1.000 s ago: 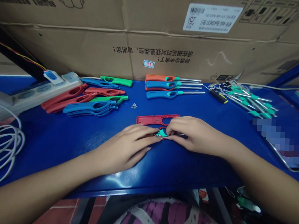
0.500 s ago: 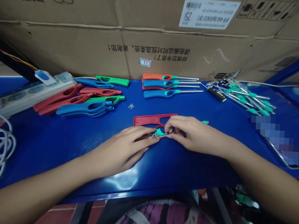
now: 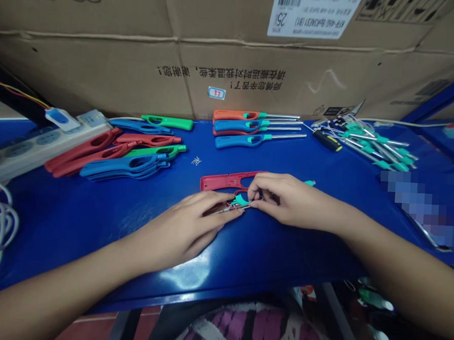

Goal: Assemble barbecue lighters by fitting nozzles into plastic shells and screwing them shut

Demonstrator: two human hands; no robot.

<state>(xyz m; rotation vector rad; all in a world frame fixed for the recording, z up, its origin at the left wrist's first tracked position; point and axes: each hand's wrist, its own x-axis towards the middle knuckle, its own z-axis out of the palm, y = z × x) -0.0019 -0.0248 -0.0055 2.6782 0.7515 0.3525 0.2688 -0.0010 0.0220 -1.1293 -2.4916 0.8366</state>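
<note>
A partly open red gas lighter lies on the blue table, its green trigger (image 3: pixel 241 199) and thin wires showing between my hands. My left hand (image 3: pixel 186 228) holds the handle end, thumb and forefinger on either side, its palm side hidden. Pinched at the other side of the trigger, my right hand (image 3: pixel 281 199) grips the lighter where a short piece of metal shows; its fingertips cover the exact spot. Just behind lies a loose red half shell (image 3: pixel 218 182), inner face up. A green tip (image 3: pixel 309 183) sticks out beyond my right hand.
Red, green and blue lighter shells (image 3: pixel 124 165) lie left, by a white power strip (image 3: pixel 48 139). Small screws (image 3: pixel 196 161) sit mid-table. Behind are assembled lighters (image 3: pixel 239 140); right, a screwdriver (image 3: pixel 327 141) and metal tubes with green triggers (image 3: pixel 388 148). A cardboard box (image 3: pixel 121 78) stands behind.
The view has shifted slightly. Both hands stay on the red lighter; the right fingertips have moved a little closer to the trigger.
</note>
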